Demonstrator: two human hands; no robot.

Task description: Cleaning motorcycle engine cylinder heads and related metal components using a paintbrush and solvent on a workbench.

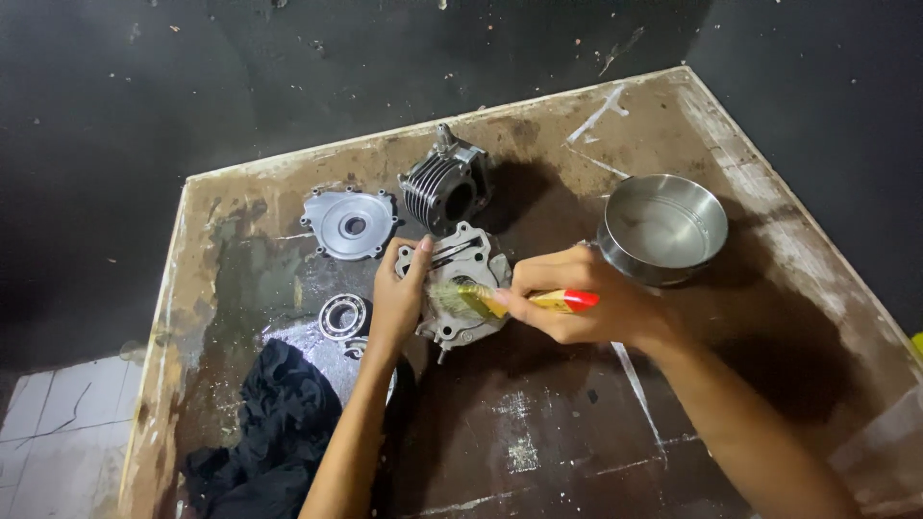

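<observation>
Now the right hand (pixel 577 303) pinches a brush (pixel 524 301), bristles pointing left onto the metal casting (pixel 460 281) the left hand (pixel 399 298) clasps.

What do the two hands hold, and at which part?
Right hand holds a paintbrush by its yellow-red handle; left hand grips the metal engine casing at its left edge.

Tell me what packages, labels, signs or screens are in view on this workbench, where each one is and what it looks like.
No packages, signs or screens are in view.
Brush handle: held in the right hand over the grey engine part, yellow with a red end; whether it bears a label is too small to tell.
</observation>
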